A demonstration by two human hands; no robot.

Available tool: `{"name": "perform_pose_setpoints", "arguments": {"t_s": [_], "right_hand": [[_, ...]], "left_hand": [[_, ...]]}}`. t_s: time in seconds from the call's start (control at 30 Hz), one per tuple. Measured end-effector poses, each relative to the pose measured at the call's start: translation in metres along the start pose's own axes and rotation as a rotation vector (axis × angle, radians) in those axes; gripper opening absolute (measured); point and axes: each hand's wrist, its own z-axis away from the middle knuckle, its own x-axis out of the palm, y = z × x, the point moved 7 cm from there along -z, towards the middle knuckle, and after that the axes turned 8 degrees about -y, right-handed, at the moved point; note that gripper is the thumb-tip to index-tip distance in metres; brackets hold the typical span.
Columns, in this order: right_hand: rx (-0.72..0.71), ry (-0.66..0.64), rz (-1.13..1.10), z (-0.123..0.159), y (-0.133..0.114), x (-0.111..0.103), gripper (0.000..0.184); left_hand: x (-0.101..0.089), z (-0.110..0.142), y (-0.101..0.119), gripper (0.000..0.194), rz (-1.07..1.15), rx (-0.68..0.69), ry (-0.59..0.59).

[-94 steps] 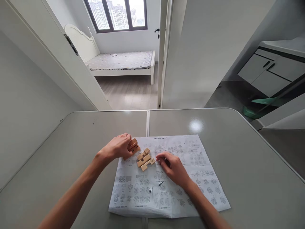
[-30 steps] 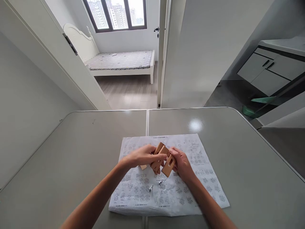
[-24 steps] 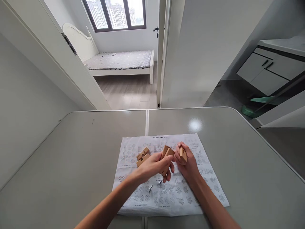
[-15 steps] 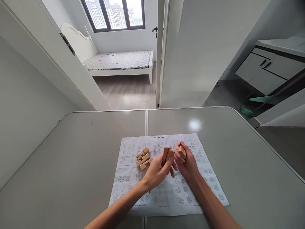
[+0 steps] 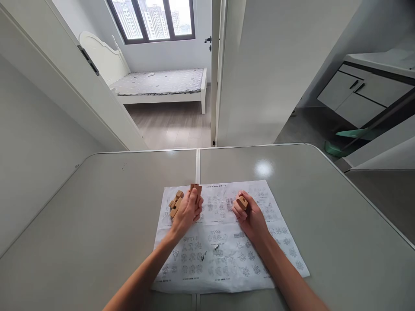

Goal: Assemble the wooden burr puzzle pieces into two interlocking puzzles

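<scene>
My left hand [image 5: 187, 209] is closed around wooden puzzle blocks [image 5: 196, 188], whose ends stick up above the thumb. Just left of its fingers lies a small cluster of notched wooden pieces [image 5: 174, 206], partly hidden by the hand. Over the right half of the printed sheet, my right hand [image 5: 249, 213] grips one wooden puzzle block [image 5: 242, 201] between thumb and fingers. Beneath both hands spreads the white paper sheet [image 5: 223, 255], covered with small line drawings of puzzles. A gap of bare paper separates the two hands.
The grey table [image 5: 97, 224] has a seam down its middle and a pale raised edge. Past its far side are a doorway and a bed [image 5: 162, 82]. White cabinets [image 5: 359, 93] and a green object [image 5: 335, 149] stand off to the right.
My left hand has moved left with its blocks, away from my right hand and up against the loose pieces, which now sit farther left. My right hand still holds its block.
</scene>
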Motion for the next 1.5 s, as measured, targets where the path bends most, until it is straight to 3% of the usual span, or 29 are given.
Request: {"name": "perform_pose_setpoints", "arguments": {"t_s": [0.13,0.33,0.53,0.9,1.07,1.2,1.27,1.5], "right_hand": [[0.001,0.008,-0.002,0.0,0.001,-0.002,0.026],[-0.044,0.007,0.043,0.0,0.001,-0.005,0.025],[-0.058,-0.003,0.141,0.0,0.001,0.0,0.038],[-0.081,0.045,0.173,-0.002,0.0,-0.006,0.032],[-0.072,-0.09,0.245,-0.001,0.002,0.0,0.028],[0.006,-0.281,0.415,0.004,0.014,0.015,0.025],[0.031,-0.311,0.486,0.005,0.018,0.019,0.024],[-0.025,-0.075,0.378,0.001,0.01,0.009,0.03]], "left_hand": [[-0.001,-0.001,0.008,0.038,0.226,-0.047,-0.096],[0.02,-0.001,0.002,0.032,0.405,-0.074,-0.199],[0.038,-0.005,-0.004,0.04,0.294,-0.047,-0.276],[0.035,-0.01,-0.01,0.049,0.088,-0.009,-0.221],[0.043,-0.004,-0.006,0.05,-0.002,0.028,-0.232],[0.046,0.0,-0.008,0.043,-0.064,0.042,-0.231],[0.046,0.002,-0.011,0.04,-0.092,0.045,-0.24],[0.049,0.001,-0.019,0.056,-0.072,0.021,-0.321]]}}
